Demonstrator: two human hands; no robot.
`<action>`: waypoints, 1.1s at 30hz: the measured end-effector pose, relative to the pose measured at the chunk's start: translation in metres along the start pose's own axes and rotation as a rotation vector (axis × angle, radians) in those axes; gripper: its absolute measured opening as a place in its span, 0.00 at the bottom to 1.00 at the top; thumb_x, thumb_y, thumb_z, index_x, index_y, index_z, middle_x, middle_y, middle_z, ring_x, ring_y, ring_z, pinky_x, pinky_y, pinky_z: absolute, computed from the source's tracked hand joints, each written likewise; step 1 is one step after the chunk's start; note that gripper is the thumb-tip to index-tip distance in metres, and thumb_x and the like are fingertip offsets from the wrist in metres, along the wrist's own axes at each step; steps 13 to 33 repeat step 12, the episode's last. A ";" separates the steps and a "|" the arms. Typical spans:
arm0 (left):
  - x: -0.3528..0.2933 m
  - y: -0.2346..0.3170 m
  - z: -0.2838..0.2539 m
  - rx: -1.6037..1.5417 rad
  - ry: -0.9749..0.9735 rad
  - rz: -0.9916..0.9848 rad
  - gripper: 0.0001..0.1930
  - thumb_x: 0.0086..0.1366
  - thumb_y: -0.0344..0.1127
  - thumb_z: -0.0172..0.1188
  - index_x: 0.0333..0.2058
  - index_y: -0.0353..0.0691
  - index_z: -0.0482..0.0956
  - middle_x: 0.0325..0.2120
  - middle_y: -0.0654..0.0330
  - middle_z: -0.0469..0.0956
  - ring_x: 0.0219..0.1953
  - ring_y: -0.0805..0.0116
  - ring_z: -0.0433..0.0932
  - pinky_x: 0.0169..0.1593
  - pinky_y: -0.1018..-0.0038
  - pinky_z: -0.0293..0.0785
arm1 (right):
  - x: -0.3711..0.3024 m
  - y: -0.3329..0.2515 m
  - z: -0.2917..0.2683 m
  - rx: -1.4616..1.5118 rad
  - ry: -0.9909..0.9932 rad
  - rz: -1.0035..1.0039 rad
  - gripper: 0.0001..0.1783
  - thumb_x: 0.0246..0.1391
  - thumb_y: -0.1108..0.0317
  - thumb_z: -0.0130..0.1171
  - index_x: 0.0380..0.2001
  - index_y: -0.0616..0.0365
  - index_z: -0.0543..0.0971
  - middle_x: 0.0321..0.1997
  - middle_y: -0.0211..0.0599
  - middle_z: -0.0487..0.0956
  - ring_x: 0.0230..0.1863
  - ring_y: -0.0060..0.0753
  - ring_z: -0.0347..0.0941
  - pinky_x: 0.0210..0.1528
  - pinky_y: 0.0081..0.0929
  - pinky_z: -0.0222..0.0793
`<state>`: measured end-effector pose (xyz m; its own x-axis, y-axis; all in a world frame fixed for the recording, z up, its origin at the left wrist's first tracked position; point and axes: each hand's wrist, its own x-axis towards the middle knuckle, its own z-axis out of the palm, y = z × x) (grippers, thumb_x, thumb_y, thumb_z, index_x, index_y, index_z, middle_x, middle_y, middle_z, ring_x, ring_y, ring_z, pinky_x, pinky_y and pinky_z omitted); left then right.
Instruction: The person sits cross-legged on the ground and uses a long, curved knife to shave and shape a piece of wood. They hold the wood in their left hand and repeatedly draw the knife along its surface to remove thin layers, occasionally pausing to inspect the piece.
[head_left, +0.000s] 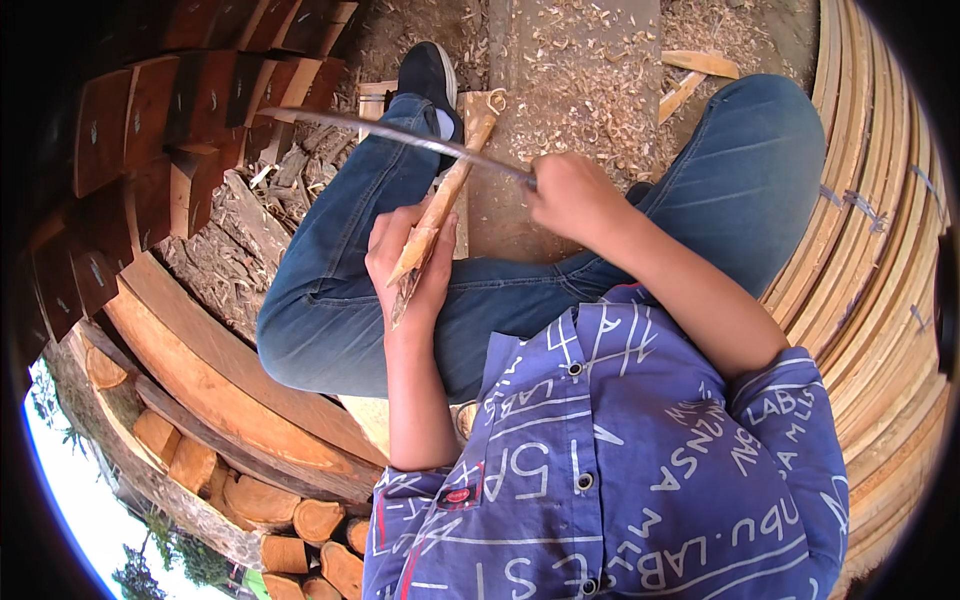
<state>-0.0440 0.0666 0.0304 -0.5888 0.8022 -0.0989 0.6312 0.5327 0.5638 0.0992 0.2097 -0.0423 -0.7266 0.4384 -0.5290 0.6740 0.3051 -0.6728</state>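
A narrow piece of wood (pixel 453 190) slants away from me over my lap, its bark partly shaved off to pale wood. Wrapped around its lower part is my left hand (pixel 405 262), with a split, darker end sticking out toward my wrist. My right hand (pixel 578 198) is closed on the handle of a long-bladed knife (pixel 400 136); the handle is mostly hidden in the fist. The blade points left and crosses the wood near its far end, appearing to touch it. A curled shaving (pixel 496 101) shows at the wood's far tip.
Dark cut boards (pixel 155 110) are stacked at upper left. Sawn logs (pixel 262 498) and a long curved slab (pixel 215 370) lie at lower left. Long pale strips (pixel 850 200), tied in bundles, line the right. Shavings (pixel 590 80) litter the plank ahead; wood offcuts (pixel 700 63) lie beyond my knee.
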 end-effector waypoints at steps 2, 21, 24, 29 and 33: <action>-0.006 -0.003 0.000 0.008 -0.010 -0.040 0.11 0.58 0.35 0.67 0.38 0.36 0.81 0.30 0.55 0.80 0.32 0.65 0.80 0.39 0.72 0.74 | 0.004 0.006 0.000 -0.022 0.026 0.018 0.15 0.51 0.63 0.60 0.24 0.68 0.79 0.24 0.59 0.77 0.30 0.59 0.77 0.36 0.49 0.73; 0.000 -0.004 0.007 -0.029 0.047 -0.097 0.09 0.56 0.31 0.67 0.36 0.36 0.81 0.28 0.54 0.80 0.32 0.60 0.77 0.39 0.68 0.74 | 0.002 -0.016 0.002 0.029 0.007 -0.115 0.16 0.50 0.59 0.62 0.25 0.65 0.80 0.22 0.55 0.78 0.28 0.57 0.78 0.35 0.45 0.73; 0.000 -0.004 0.007 -0.029 0.047 -0.097 0.09 0.56 0.31 0.67 0.36 0.36 0.81 0.28 0.54 0.80 0.32 0.60 0.77 0.39 0.68 0.74 | 0.002 -0.016 0.002 0.029 0.007 -0.115 0.16 0.50 0.59 0.62 0.25 0.65 0.80 0.22 0.55 0.78 0.28 0.57 0.78 0.35 0.45 0.73; 0.000 -0.004 0.007 -0.029 0.047 -0.097 0.09 0.56 0.31 0.67 0.36 0.36 0.81 0.28 0.54 0.80 0.32 0.60 0.77 0.39 0.68 0.74 | 0.002 -0.016 0.002 0.029 0.007 -0.115 0.16 0.50 0.59 0.62 0.25 0.65 0.80 0.22 0.55 0.78 0.28 0.57 0.78 0.35 0.45 0.73; 0.000 -0.004 0.007 -0.029 0.047 -0.097 0.09 0.56 0.31 0.67 0.36 0.36 0.81 0.28 0.54 0.80 0.32 0.60 0.77 0.39 0.68 0.74 | 0.002 -0.016 0.002 0.029 0.007 -0.115 0.16 0.50 0.59 0.62 0.25 0.65 0.80 0.22 0.55 0.78 0.28 0.57 0.78 0.35 0.45 0.73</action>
